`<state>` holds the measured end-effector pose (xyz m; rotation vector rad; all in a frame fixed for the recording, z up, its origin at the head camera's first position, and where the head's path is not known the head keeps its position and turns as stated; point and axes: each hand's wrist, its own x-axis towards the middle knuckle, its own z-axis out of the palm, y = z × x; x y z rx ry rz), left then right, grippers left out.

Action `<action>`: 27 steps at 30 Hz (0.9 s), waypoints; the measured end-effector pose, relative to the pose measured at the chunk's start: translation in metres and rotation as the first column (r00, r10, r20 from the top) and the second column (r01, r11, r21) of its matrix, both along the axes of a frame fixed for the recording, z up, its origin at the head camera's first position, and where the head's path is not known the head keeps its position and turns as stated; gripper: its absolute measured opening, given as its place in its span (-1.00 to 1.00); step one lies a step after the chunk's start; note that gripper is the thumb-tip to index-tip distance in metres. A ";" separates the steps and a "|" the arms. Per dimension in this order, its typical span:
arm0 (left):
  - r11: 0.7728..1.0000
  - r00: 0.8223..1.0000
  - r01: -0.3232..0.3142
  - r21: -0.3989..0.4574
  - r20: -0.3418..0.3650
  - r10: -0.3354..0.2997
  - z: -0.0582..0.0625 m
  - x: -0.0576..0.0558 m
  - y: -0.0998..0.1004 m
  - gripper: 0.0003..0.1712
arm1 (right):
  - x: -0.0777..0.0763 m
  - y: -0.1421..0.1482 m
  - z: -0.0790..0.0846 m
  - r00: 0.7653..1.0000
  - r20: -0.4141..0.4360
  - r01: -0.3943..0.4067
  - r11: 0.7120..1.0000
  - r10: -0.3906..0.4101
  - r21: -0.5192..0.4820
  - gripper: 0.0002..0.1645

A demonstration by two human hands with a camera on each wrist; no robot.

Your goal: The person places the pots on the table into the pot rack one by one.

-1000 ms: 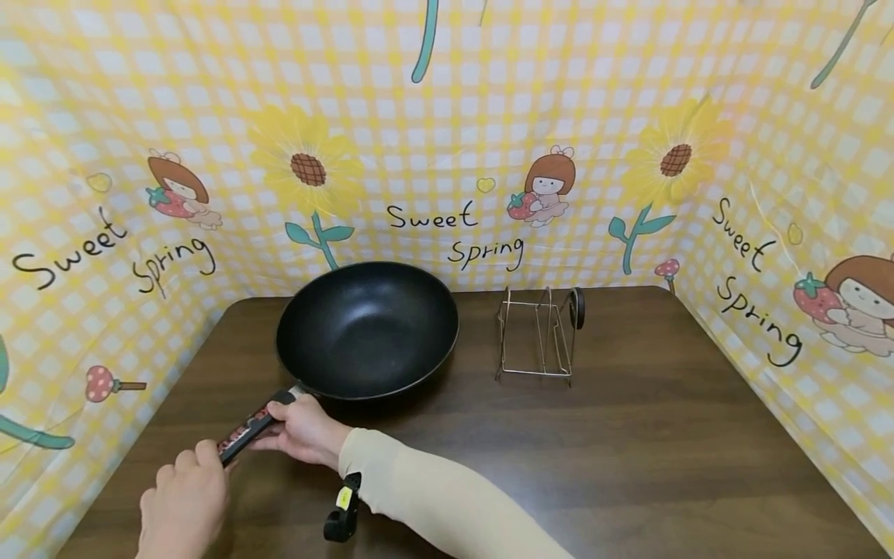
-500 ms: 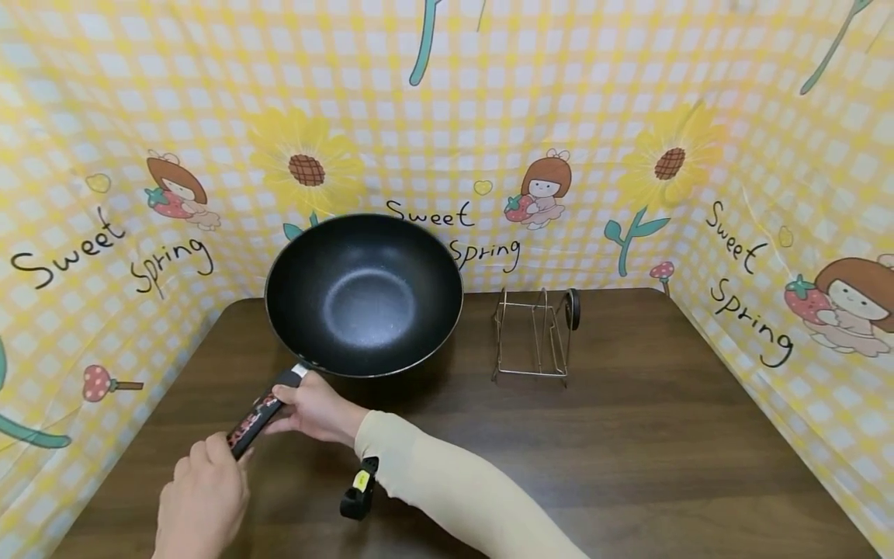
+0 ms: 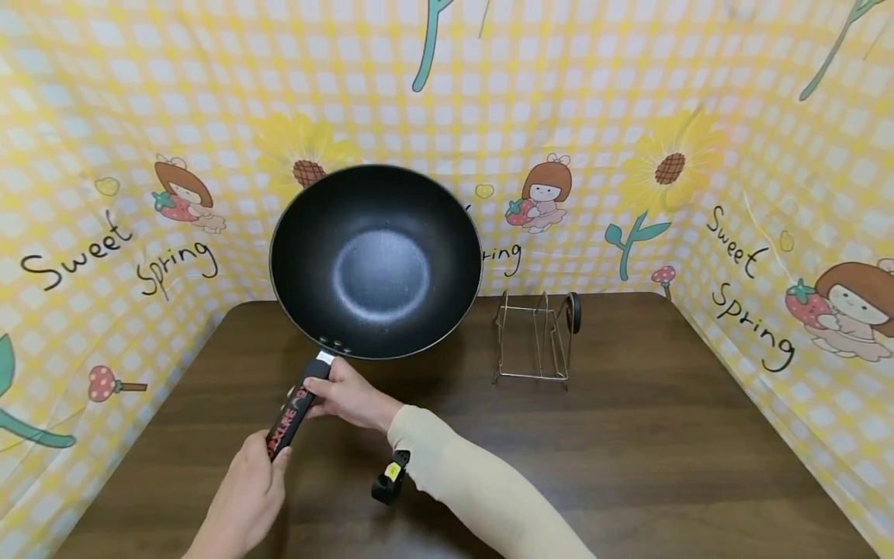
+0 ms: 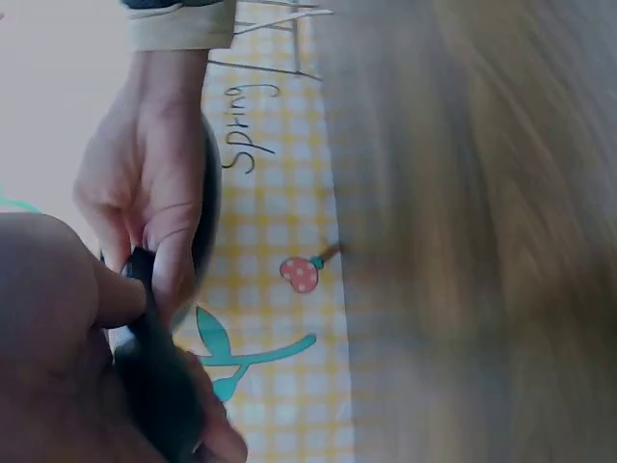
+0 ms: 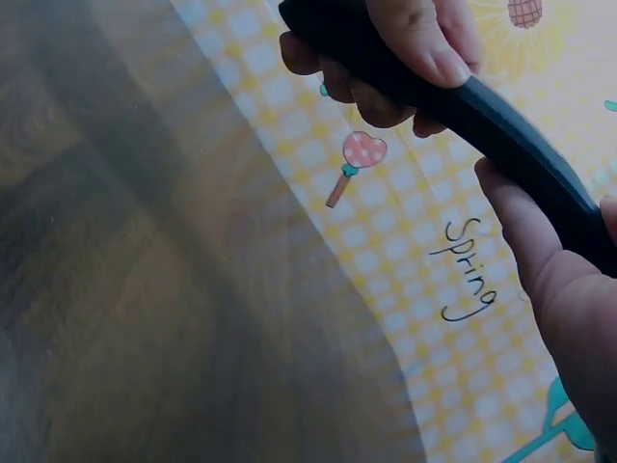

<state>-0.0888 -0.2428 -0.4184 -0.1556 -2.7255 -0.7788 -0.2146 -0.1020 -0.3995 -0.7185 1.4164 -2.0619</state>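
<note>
A black wok (image 3: 380, 272) is held up over the back left of the table, its inside tilted toward the head camera. My left hand (image 3: 247, 489) grips the lower end of its black handle (image 3: 289, 419), which carries red lettering. Closer to the pan, my right hand (image 3: 349, 394) pinches the handle near the silver collar, thumb on top. The left wrist view shows the handle (image 4: 159, 386) in the curled left hand (image 4: 58, 338), with the right hand (image 4: 149, 174) beyond. In the right wrist view, fingers of both hands wrap the handle (image 5: 501, 125).
A wire rack (image 3: 534, 341) with a black disc (image 3: 574, 313) on its right side stands at the back right of the brown wooden table (image 3: 628, 435). Yellow checked cloth (image 3: 447, 124) walls in the back and both sides. A black strap device hangs from the right sleeve.
The wok has risen and shifted slightly right, tipping so more of its inside faces me. Both hands moved up and right with the handle. The rack stayed put.
</note>
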 end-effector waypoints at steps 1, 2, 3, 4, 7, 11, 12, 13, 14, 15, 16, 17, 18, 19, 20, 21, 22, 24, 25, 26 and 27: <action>1.000 0.999 0.021 0.022 0.026 -0.022 0.001 -0.001 0.000 -0.70 | -0.001 0.003 0.001 1.000 -0.020 -0.006 1.000 0.006 0.001 -0.79; 0.998 0.999 0.038 0.039 0.037 -0.040 0.001 -0.002 0.000 -0.72 | -0.001 0.006 0.001 0.999 -0.039 -0.016 1.000 0.016 -0.001 -0.77; 0.997 0.997 0.058 0.060 0.043 -0.061 0.001 -0.002 0.000 -0.74 | -0.002 0.009 0.002 0.998 -0.060 -0.024 1.000 0.023 -0.001 -0.76; 0.994 0.996 0.077 0.082 0.048 -0.081 0.002 -0.003 -0.001 -0.75 | -0.002 0.012 0.003 0.996 -0.087 -0.037 0.999 0.037 0.001 -0.75; 0.972 0.986 0.143 0.188 0.057 -0.156 0.002 -0.004 -0.002 -0.82 | -0.005 0.021 0.006 0.983 -0.165 -0.084 0.996 0.083 0.003 -0.73; 0.857 0.925 0.291 0.426 0.102 -0.365 0.000 -0.008 -0.003 -0.86 | -0.008 0.032 0.009 0.956 -0.250 -0.164 0.986 0.154 -0.019 -0.73; 0.802 0.893 0.328 0.499 0.113 -0.436 -0.002 -0.009 -0.004 -0.86 | -0.009 0.035 0.010 0.950 -0.262 -0.182 0.983 0.169 -0.027 -0.74; 0.748 0.859 0.366 0.553 0.108 -0.500 -0.003 -0.011 -0.004 -0.84 | -0.009 0.037 0.010 0.946 -0.268 -0.201 0.979 0.185 -0.034 -0.74; 0.693 0.823 0.394 0.604 0.105 -0.559 -0.005 -0.013 -0.004 -0.82 | -0.010 0.039 0.010 0.942 -0.269 -0.219 0.975 0.201 -0.040 -0.74; 0.632 0.782 0.406 0.660 0.108 -0.614 -0.007 -0.015 -0.005 -0.79 | -0.010 0.041 0.010 0.939 -0.268 -0.235 0.971 0.216 -0.042 -0.73; 0.578 0.745 0.413 0.704 0.105 -0.659 -0.009 -0.016 -0.005 -0.76 | -0.010 0.043 0.010 0.935 -0.267 -0.251 0.967 0.231 -0.042 -0.71; 0.519 0.707 0.418 0.746 0.092 -0.701 -0.011 -0.017 -0.004 -0.78 | -0.010 0.044 0.010 0.934 -0.264 -0.260 0.965 0.241 -0.038 -0.70; 0.471 0.677 0.413 0.779 0.084 -0.731 -0.013 -0.018 -0.004 -0.78 | -0.010 0.046 0.010 0.932 -0.265 -0.266 0.963 0.248 -0.032 -0.68; 0.420 0.644 0.401 0.814 0.076 -0.761 -0.015 -0.018 -0.004 -0.77 | -0.009 0.048 0.010 0.929 -0.267 -0.273 0.962 0.256 -0.028 -0.66; 0.377 0.615 0.378 0.846 0.075 -0.785 -0.016 -0.019 -0.003 -0.76 | -0.009 0.050 0.010 0.927 -0.269 -0.278 0.960 0.261 -0.025 -0.64; 0.331 0.585 0.354 0.875 0.069 -0.808 -0.016 -0.019 -0.002 -0.74 | -0.009 0.052 0.011 0.925 -0.271 -0.282 0.959 0.266 -0.022 -0.62; 0.286 0.558 0.330 0.900 0.058 -0.828 -0.017 -0.020 0.000 -0.72 | -0.009 0.055 0.012 0.924 -0.274 -0.285 0.958 0.269 -0.023 -0.61; 0.215 0.514 0.282 0.935 0.042 -0.857 -0.018 -0.021 0.004 -0.69 | -0.009 0.060 0.015 0.921 -0.277 -0.292 0.956 0.275 -0.024 -0.61; 0.179 0.491 0.256 0.950 0.032 -0.871 -0.018 -0.022 0.006 -0.69 | -0.010 0.063 0.016 0.920 -0.275 -0.298 0.954 0.280 -0.027 -0.61; 0.141 0.469 0.238 0.961 0.013 -0.883 -0.018 -0.023 0.009 -0.68 | -0.011 0.065 0.017 0.919 -0.271 -0.305 0.952 0.286 -0.031 -0.61; 0.096 0.443 0.224 0.970 -0.013 -0.897 -0.019 -0.025 0.012 -0.66 | -0.012 0.067 0.018 0.918 -0.266 -0.315 0.948 0.295 -0.037 -0.61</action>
